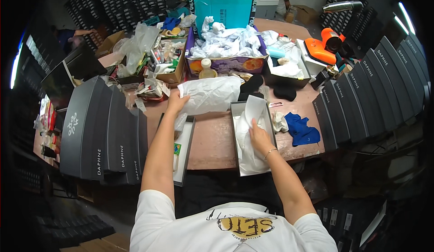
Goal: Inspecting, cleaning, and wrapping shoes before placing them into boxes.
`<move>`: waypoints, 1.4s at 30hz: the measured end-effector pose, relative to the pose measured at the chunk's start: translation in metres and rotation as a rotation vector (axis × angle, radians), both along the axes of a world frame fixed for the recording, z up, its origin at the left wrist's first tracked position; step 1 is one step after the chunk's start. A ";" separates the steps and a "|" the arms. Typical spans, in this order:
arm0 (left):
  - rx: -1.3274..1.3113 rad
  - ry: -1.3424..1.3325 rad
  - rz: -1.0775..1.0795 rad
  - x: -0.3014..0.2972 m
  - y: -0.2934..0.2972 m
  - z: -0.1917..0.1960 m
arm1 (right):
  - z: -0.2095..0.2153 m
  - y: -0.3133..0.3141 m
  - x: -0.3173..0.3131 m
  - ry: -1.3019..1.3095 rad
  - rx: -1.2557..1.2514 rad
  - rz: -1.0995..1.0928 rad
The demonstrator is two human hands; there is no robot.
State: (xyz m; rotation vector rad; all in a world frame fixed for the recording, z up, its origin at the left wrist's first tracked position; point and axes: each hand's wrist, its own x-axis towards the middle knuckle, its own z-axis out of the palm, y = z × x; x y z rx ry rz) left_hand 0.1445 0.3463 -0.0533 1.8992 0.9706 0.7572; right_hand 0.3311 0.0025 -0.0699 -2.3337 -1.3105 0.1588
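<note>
Paper bundle (210, 96) showing mid-frame

R hand (261, 139) is touching loose paper (249, 155) in open box (271, 124), lower ctr-right; can't tell if it's gripping. L hand (177, 101) is clasping bundle's left end, part-closed. Purple carton (226, 66) is sitting upper ctr.

Packing workroom around me, stock close by: dark grey boxes (377, 89) ranked at both ends of my worn worktable (209, 139), many more box stacks (106, 6) along back wall, open box (266, 112) lined with white tissue (252, 158) before me, tube lights (410, 18) overhead. Probably co-worker (67, 36) at far left, though that corner too dim for certainty.
</note>
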 end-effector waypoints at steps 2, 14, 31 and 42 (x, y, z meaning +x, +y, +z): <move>-0.088 -0.067 -0.006 0.001 0.001 -0.003 | 0.005 0.000 0.009 0.058 -0.220 0.063; -0.314 -0.575 -0.246 0.011 -0.128 0.117 | -0.030 -0.021 -0.008 0.051 0.211 0.037; 0.480 -0.037 -0.007 -0.097 -0.255 0.087 | 0.104 0.008 -0.087 1.053 0.255 0.303; -0.642 -0.660 0.286 -0.136 -0.303 -0.029 | 0.164 0.029 -0.169 0.526 -0.245 0.812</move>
